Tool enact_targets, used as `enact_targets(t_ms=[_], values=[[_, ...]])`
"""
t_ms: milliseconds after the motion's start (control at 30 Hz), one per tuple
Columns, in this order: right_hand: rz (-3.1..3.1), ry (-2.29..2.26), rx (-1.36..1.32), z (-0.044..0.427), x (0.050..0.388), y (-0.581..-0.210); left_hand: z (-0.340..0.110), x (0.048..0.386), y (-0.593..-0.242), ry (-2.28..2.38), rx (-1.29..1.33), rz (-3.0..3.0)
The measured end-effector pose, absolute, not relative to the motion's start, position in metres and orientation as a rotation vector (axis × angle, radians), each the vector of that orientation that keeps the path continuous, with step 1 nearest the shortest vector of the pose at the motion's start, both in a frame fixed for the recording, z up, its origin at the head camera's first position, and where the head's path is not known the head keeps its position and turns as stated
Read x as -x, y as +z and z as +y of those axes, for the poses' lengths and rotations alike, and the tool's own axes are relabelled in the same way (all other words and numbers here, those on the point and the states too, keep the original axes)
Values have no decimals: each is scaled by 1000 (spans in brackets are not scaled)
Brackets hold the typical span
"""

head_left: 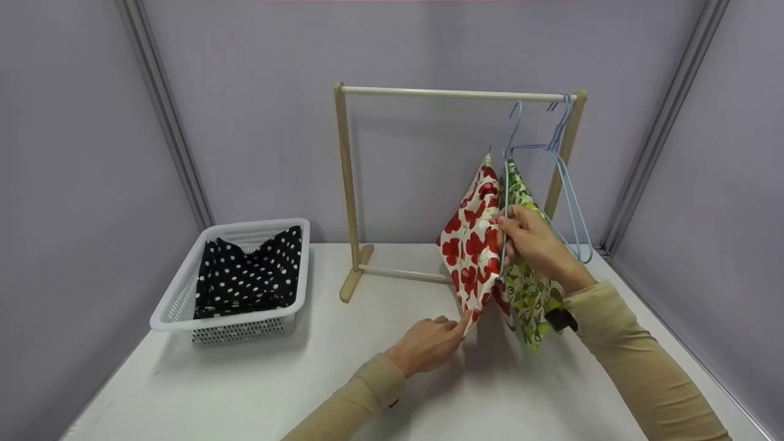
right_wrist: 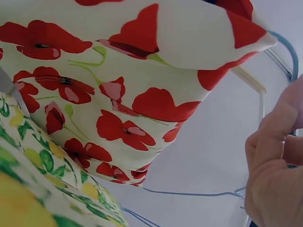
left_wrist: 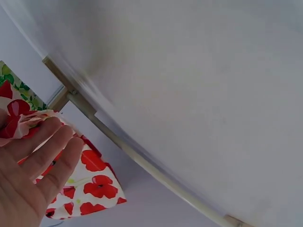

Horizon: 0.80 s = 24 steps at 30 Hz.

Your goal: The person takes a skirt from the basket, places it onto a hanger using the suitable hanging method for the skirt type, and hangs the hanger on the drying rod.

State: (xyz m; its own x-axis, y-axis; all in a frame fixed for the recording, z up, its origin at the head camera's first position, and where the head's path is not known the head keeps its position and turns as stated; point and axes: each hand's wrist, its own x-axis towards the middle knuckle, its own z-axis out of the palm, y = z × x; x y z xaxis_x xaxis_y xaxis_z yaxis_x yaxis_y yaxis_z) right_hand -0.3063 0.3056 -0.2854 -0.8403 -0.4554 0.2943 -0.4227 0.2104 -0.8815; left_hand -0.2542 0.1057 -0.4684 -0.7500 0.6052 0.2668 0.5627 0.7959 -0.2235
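Note:
A white cloth with red poppies (head_left: 471, 245) hangs from a light blue wire hanger (head_left: 507, 153) on the rack's rod. My left hand (head_left: 429, 346) pinches the cloth's lower corner; the left wrist view shows this hand's (left_wrist: 35, 170) fingertips against bunched fabric. Higher up, my right hand (head_left: 539, 242) grips the hanger's side wire beside the cloth's edge. In the right wrist view, the curled right fingers (right_wrist: 272, 132) are at the right and the poppy cloth (right_wrist: 123, 104) fills the upper left. Directly behind hangs a green-and-yellow lemon-print cloth (head_left: 527, 300), partly hidden by my right hand.
A wooden rack with a white rod (head_left: 429, 93) stands on the white table (head_left: 331, 380). Bare blue hangers (head_left: 572, 196) hang at its right end. At left, a white plastic basket (head_left: 229, 231) holds a black polka-dot cloth (head_left: 251, 275). Grey panels surround the table.

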Motion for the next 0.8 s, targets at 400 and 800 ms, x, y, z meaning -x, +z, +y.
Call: enact_targets(t_ms=[400, 800], values=[[2481, -1764, 886, 321, 299, -272, 111, 255, -463, 32, 1009, -2289], [2475, -1864, 866, 327, 297, -264, 129, 255, -453, -58, 965, -2204]])
